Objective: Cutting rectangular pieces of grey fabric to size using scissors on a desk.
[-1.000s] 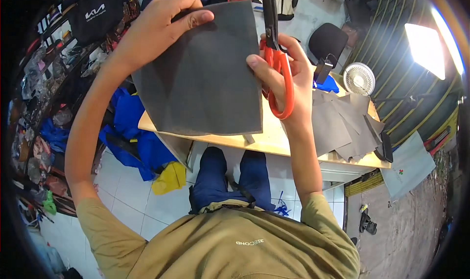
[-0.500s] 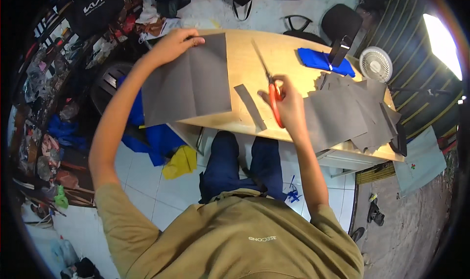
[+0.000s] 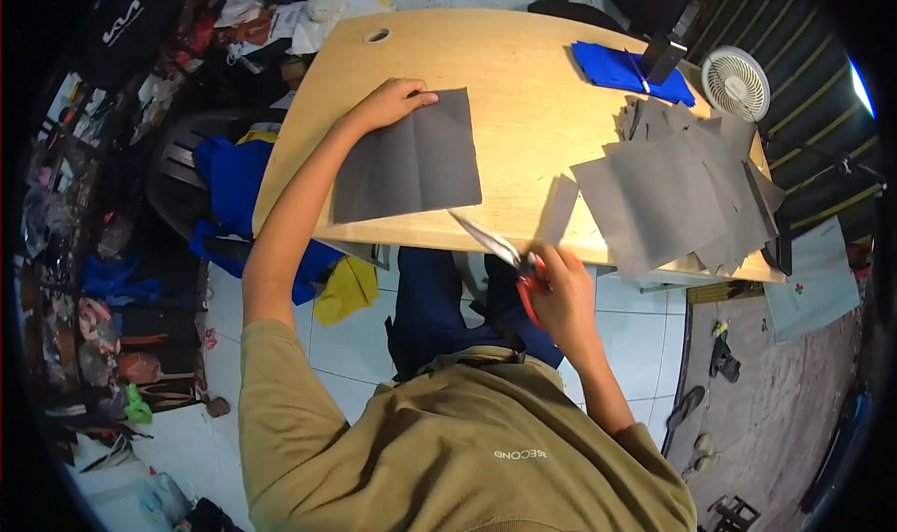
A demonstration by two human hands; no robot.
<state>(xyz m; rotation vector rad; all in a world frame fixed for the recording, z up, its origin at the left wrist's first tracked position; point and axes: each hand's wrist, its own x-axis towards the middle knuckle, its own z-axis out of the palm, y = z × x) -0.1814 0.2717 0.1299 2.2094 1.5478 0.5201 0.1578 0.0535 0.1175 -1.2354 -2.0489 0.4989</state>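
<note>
My left hand point(image 3: 397, 102) is closed on the far edge of a dark grey sheet point(image 3: 439, 158), thumb on its top face. The sheet, creased down the middle, lies at the table's near edge. In my right hand point(image 3: 563, 298) are red-handled scissors point(image 3: 493, 241), held just off the near edge, their blades pointing left and away from me toward the sheet's near right corner. Beyond my right hand a narrow grey strip point(image 3: 558, 210), slightly blurred, lies at the table's near edge. Whether the strip touches my fingers is hard to tell.
A loose stack of grey sheets point(image 3: 663, 196) covers the table's right end, partly overhanging. Behind it are a folded blue cloth point(image 3: 617, 70), a black box-like object point(image 3: 663, 57) and a white fan point(image 3: 735, 84). A dark chair point(image 3: 182, 168) with blue cloth stands left of the wooden table point(image 3: 505, 56).
The grey sheet has shifted right with my left hand. My right hand has drawn nearer to me, the scissors now pointing left. The grey strip has moved right.
</note>
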